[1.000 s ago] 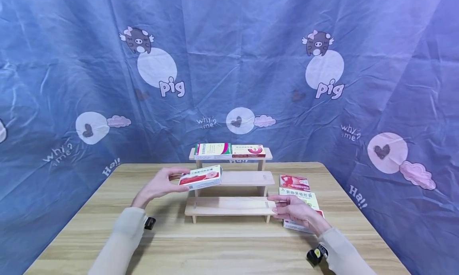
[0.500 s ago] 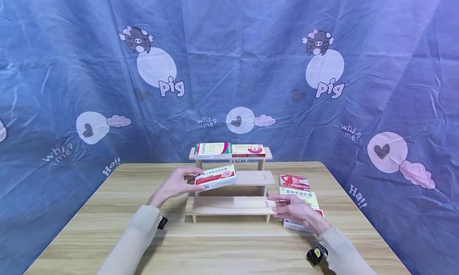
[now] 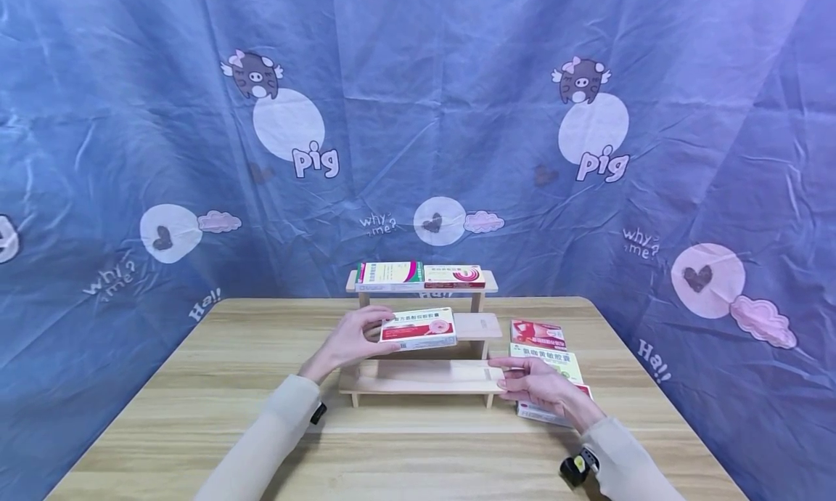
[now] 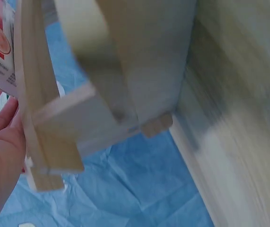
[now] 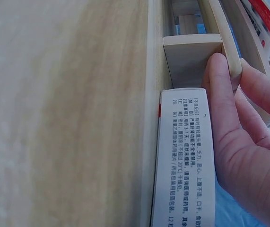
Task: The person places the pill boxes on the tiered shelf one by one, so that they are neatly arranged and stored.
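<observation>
My left hand (image 3: 348, 341) holds a white and red medicine box (image 3: 418, 330) by its left end, thumb in front and fingers behind. The box is at the middle shelf (image 3: 480, 326) of a three-step wooden display stand (image 3: 424, 374), covering its left and central part. Whether it touches the board cannot be told. At the stand's lowest step, my right hand (image 3: 541, 386) pinches the right end of the board; the right wrist view shows the thumb and fingers on either side of the board edge (image 5: 233, 59).
On the top step lie a green and white medicine box (image 3: 388, 274) and a white and red one (image 3: 452, 274). Right of the stand, a red box (image 3: 538, 334), a pale green box (image 3: 555, 363) and a partly hidden box (image 3: 542, 414) lie on the wooden table (image 3: 405, 457).
My left hand has carried the white and red medicine box rightward across the front of the middle shelf, and the box is now more level. My right hand keeps its grip on the lowest board.
</observation>
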`<state>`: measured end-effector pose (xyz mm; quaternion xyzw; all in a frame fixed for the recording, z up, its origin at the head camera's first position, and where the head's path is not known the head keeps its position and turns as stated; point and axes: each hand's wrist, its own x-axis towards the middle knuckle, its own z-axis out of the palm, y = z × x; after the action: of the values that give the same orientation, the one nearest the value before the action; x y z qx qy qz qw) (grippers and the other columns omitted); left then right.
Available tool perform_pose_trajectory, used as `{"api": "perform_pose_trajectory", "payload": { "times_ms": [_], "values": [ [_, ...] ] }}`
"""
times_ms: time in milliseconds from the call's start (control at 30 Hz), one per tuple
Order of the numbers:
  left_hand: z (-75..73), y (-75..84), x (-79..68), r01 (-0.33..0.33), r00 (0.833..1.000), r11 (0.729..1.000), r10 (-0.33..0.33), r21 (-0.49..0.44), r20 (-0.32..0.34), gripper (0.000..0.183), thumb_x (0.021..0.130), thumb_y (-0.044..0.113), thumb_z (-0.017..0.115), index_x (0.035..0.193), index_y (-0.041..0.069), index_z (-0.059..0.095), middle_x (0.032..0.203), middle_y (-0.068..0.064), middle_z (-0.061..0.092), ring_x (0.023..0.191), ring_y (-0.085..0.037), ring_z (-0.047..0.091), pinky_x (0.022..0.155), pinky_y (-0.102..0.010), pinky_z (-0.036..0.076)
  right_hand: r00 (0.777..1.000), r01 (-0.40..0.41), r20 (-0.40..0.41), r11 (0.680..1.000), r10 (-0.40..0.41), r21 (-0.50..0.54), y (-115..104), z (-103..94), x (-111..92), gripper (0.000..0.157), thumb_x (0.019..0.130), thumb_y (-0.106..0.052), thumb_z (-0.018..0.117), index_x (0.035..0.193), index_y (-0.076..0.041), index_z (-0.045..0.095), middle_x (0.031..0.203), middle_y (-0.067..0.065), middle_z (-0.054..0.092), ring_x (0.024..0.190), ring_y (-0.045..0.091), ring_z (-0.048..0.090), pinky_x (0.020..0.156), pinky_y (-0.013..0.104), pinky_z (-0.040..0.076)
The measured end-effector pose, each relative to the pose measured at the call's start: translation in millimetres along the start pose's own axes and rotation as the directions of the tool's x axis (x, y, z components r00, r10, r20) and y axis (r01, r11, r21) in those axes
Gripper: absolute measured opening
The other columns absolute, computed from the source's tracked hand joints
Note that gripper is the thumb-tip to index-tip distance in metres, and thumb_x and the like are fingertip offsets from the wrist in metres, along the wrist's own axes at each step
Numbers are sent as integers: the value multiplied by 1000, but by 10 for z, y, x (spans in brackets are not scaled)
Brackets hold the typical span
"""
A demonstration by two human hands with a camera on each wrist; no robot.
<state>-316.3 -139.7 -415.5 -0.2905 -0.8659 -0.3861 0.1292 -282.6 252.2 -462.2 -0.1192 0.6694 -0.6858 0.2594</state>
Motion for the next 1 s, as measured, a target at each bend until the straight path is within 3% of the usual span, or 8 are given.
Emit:
{"api": "perform_pose_trajectory", "payload": {
  "times_ms": [200, 367, 567, 1000],
  "values": [
    [152, 53, 50, 60, 998, 988, -57, -141, 24, 61, 73, 32, 87, 125, 8, 65, 134, -8, 59, 125, -26, 56, 109, -41, 46, 1000, 0, -9, 1000, 0, 2, 6, 8, -4, 54, 91, 7, 56, 143, 6, 42, 104, 7, 64, 96, 15, 66, 94, 38, 57],
    [226, 107, 88, 107, 994, 955, -92, -277, 65, 63, 74, 26, 86, 128, 5, 62, 140, -12, 51, 126, -29, 56, 105, -36, 48, 1000, -3, -15, 1000, 3, 6, 12, 12, 3, 53, 91, 7, 55, 143, 6, 42, 101, 6, 61, 94, 15, 65, 94, 37, 57],
    [306, 129, 161, 116, 992, 968, -103, -224, 69, 66, 74, 33, 86, 130, 9, 62, 142, -7, 51, 127, -25, 55, 107, -35, 47, 1000, 9, 4, 1000, -9, -7, 39, -12, 10, 54, 92, 6, 56, 144, 6, 41, 103, 6, 64, 95, 14, 66, 94, 36, 57],
    [460, 186, 356, 114, 990, 944, -81, -308, 119, 62, 77, 23, 84, 130, 2, 60, 148, -18, 44, 134, -31, 49, 108, -33, 45, 1000, 18, 21, 1000, -18, 1, 67, -49, 25, 53, 91, 7, 56, 143, 3, 45, 101, 4, 65, 95, 13, 66, 93, 35, 57]
  ]
}}
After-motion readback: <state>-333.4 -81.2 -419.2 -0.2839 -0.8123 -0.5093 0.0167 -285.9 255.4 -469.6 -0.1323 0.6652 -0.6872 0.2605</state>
